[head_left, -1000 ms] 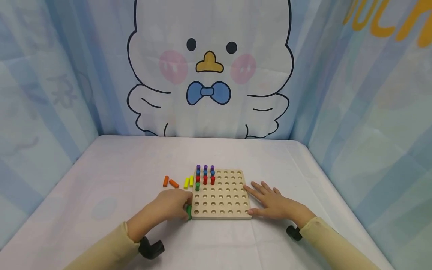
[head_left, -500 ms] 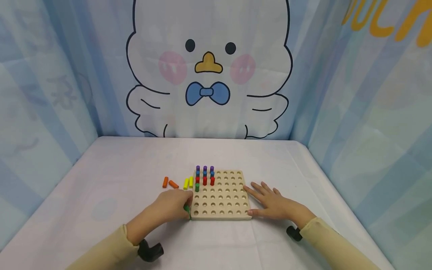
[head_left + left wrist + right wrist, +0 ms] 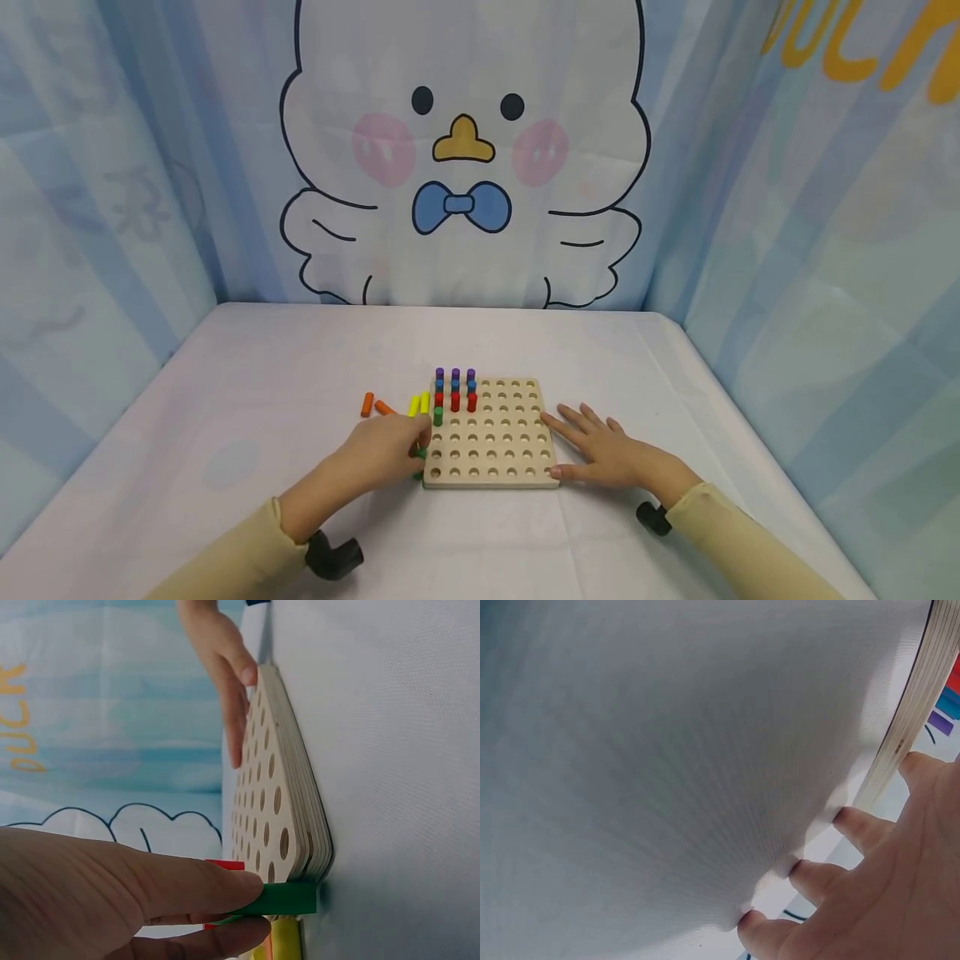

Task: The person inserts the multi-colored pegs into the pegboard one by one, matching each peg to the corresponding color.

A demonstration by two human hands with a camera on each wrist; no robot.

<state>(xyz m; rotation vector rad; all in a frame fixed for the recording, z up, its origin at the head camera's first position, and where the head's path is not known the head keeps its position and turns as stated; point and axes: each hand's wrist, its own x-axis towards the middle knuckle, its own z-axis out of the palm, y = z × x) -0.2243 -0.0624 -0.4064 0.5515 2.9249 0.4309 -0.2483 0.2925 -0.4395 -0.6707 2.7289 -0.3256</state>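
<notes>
My left hand (image 3: 382, 452) pinches a green peg (image 3: 283, 898) between thumb and fingers, beside the left edge of the wooden pegboard (image 3: 510, 454). More green (image 3: 417, 476) shows just below the thumb. On the board's left side stand upright pegs: a row of purple (image 3: 455, 373), one of blue (image 3: 455, 386) and one of red (image 3: 455, 403), with a single green peg (image 3: 438, 417) in front. My right hand (image 3: 600, 448) lies with spread, straight fingers at the board's right edge, thumb and index fingertip touching it.
Two yellow pegs (image 3: 424, 403) lie close to the board's left edge, behind my left hand. Further left are two orange pegs (image 3: 367, 405) on the white tablecloth (image 3: 225, 517). A printed curtain (image 3: 465, 250) stands behind the table.
My left hand has risen slightly and moved a little toward the board, with the green peg between its fingers. The right hand stays at the board's edge.
</notes>
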